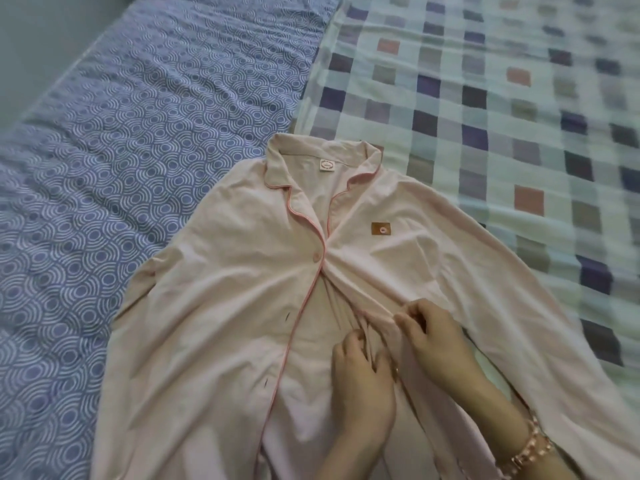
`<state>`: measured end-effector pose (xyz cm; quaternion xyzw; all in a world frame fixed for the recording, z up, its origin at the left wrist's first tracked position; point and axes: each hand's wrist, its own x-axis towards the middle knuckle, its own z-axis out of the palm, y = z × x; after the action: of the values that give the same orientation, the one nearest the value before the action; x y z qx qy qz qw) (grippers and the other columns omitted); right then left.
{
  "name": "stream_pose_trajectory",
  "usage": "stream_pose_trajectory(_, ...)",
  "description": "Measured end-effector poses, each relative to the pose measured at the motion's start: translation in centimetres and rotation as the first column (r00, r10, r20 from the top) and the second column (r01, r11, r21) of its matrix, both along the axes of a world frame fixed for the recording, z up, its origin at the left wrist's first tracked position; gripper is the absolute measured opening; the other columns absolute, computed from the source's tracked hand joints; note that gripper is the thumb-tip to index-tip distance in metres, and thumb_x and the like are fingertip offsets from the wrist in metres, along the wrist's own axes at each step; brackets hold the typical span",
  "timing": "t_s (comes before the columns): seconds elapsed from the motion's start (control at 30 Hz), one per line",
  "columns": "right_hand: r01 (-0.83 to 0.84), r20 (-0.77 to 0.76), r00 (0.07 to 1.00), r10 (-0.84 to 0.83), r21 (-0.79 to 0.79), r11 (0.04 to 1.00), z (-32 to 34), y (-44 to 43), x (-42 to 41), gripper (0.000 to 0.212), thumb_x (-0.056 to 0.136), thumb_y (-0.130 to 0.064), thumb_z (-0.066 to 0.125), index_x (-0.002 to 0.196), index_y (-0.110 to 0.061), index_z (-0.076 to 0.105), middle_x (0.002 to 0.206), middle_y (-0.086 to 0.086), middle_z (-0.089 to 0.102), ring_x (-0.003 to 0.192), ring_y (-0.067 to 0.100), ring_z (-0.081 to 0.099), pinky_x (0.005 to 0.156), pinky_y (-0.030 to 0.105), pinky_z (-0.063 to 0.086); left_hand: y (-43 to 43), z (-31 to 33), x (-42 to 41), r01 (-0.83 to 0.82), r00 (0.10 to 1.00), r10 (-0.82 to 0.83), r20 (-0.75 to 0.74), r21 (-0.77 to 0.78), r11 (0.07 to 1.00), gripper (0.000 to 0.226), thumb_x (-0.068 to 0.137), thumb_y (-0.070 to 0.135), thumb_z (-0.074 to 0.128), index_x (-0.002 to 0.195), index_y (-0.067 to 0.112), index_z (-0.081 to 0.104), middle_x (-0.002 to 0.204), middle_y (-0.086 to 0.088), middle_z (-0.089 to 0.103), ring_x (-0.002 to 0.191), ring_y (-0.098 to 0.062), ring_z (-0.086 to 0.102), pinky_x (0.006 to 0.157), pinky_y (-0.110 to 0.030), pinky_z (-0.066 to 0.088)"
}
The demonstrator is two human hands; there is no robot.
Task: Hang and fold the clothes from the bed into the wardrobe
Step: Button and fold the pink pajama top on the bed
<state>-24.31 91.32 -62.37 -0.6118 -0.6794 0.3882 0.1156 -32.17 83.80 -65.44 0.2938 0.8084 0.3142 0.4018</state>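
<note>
A pale pink pyjama shirt [242, 271] with darker pink piping lies face up on the bed, collar away from me, both long sleeves spread out to the sides. Its top button is fastened; below that the front lies open. My left hand [363, 382] grips a bunched fold of the right front panel near the middle. Just beside it, my right hand [433, 334], with a bracelet on the wrist, pinches the edge of that same panel. A small brown patch [381, 228] sits on the chest.
The shirt lies across two bed covers: a blue one with a white ring pattern [121, 133] on the left and a pale checked one [485, 81] on the right. A strip of grey floor or wall [20, 36] shows at the far left.
</note>
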Motion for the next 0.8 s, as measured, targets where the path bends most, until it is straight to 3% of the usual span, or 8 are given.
stream_pose_trajectory(0.13, 0.157, -0.188, 0.968, -0.167, -0.068, 0.985, 1.4, -0.1, 0.4, 0.013, 0.092, -0.013, 0.055, 0.082, -0.005, 0.058, 0.069, -0.002, 0.053, 0.062, 0.01, 0.046, 0.055, 0.012, 0.037, -0.1, 0.9, 0.8, -0.039, 0.988, 0.025, -0.151, -0.091, 0.995, 0.034, 0.087, 0.013, 0.05, 0.121, 0.017, 0.049, 0.118, -0.004, 0.048, 0.113, -0.024, 0.047, 0.091, -0.031, 0.039)
stream_pose_trajectory(0.23, 0.219, -0.308, 0.91, -0.277, -0.209, 0.953, 2.2, -0.4, 0.8, 0.011, 0.092, -0.012, 0.055, 0.086, -0.004, 0.06, 0.073, 0.0, 0.057, 0.064, 0.008, 0.049, 0.057, 0.008, 0.039, -0.7, 1.2, 1.6, 0.02, 0.977, 0.006, -0.214, 0.12, 0.993, 0.043, 0.077, 0.034, 0.037, 0.109, 0.017, 0.06, 0.103, 0.001, 0.051, 0.102, -0.023, 0.052, 0.086, -0.032, 0.045)
stream_pose_trajectory(0.3, 0.228, -0.337, 0.889, -0.31, -0.262, 0.938, 2.3, -0.5, 1.0, 0.012, 0.092, -0.013, 0.056, 0.087, -0.005, 0.061, 0.078, 0.004, 0.061, 0.071, 0.012, 0.054, 0.069, 0.019, 0.045, -0.7, 2.6, 2.1, -0.033, 0.994, 0.008, 0.113, 0.219, 0.975, 0.029, 0.083, 0.035, 0.044, 0.105, 0.028, 0.06, 0.099, 0.015, 0.054, 0.102, -0.009, 0.056, 0.086, -0.023, 0.046)
stream_pose_trajectory(0.37, 0.235, -0.361, 0.874, -0.325, -0.272, 0.933, 2.6, -0.6, 1.1, 0.011, 0.092, -0.013, 0.057, 0.085, -0.006, 0.062, 0.079, 0.004, 0.061, 0.074, 0.014, 0.055, 0.071, 0.024, 0.045, -0.7, 3.1, 2.9, -0.144, 0.868, 0.04, 0.496, 0.174, 0.974, 0.017, 0.089, 0.035, 0.05, 0.103, 0.037, 0.059, 0.104, 0.02, 0.061, 0.104, 0.002, 0.058, 0.091, -0.018, 0.045)
stream_pose_trajectory(0.47, 0.2, -0.333, 0.906, -0.262, -0.21, 0.957, 2.9, -1.5, 1.0, 0.007, 0.09, -0.014, 0.059, 0.087, -0.009, 0.062, 0.081, 0.006, 0.062, 0.074, 0.014, 0.055, 0.069, 0.023, 0.045, -1.8, 2.6, 3.8, -0.314, 0.661, 0.198, 0.724, 0.028, 0.949, 0.067, 0.079, 0.073, 0.045, 0.127, 0.026, 0.055, 0.125, 0.004, 0.061, 0.122, -0.012, 0.052, 0.106, -0.035, 0.038)
stream_pose_trajectory(0.6, 0.071, -0.216, 0.972, -0.096, -0.12, 0.99, 2.9, -3.3, 0.9, 0.019, 0.09, -0.032, 0.058, 0.074, -0.02, 0.056, 0.068, -0.005, 0.058, 0.061, 0.004, 0.05, 0.062, 0.02, 0.042, -4.9, 3.1, 3.6, -0.173, 0.84, 0.133, 0.526, 0.028, 0.984, 0.057, 0.074, 0.067, 0.052, 0.081, 0.014, 0.071, 0.083, -0.004, 0.073, 0.085, -0.016, 0.066, 0.078, -0.036, 0.053)
stream_pose_trajectory(0.67, -0.048, -0.124, 0.992, 0.027, -0.17, 0.984, 3.1, -3.9, 1.2, 0.028, 0.09, -0.042, 0.054, 0.072, -0.021, 0.052, 0.063, -0.008, 0.055, 0.056, 0.002, 0.047, 0.056, 0.016, 0.037, -5.9, 3.4, 2.6, -0.298, 0.861, 0.249, 0.443, 0.044, 0.953, 0.027, 0.091, 0.038, 0.052, 0.082, 0.022, 0.071, 0.082, 0.006, 0.073, 0.089, -0.012, 0.066, 0.081, -0.032, 0.052)
stream_pose_trajectory(0.8, -0.249, -0.004, 0.965, 0.263, -0.336, 0.908, 2.8, -5.2, 1.8, 0.028, 0.088, -0.044, 0.054, 0.071, -0.021, 0.051, 0.066, -0.009, 0.055, 0.059, 0.005, 0.046, 0.057, 0.022, 0.036, -6.8, 3.6, -0.7, -0.461, 0.845, 0.417, 0.334, 0.062, 0.885, 0.03, 0.095, 0.027, 0.046, 0.079, 0.013, 0.068, 0.077, 0.001, 0.069, 0.078, -0.014, 0.063, 0.07, -0.021, 0.049)
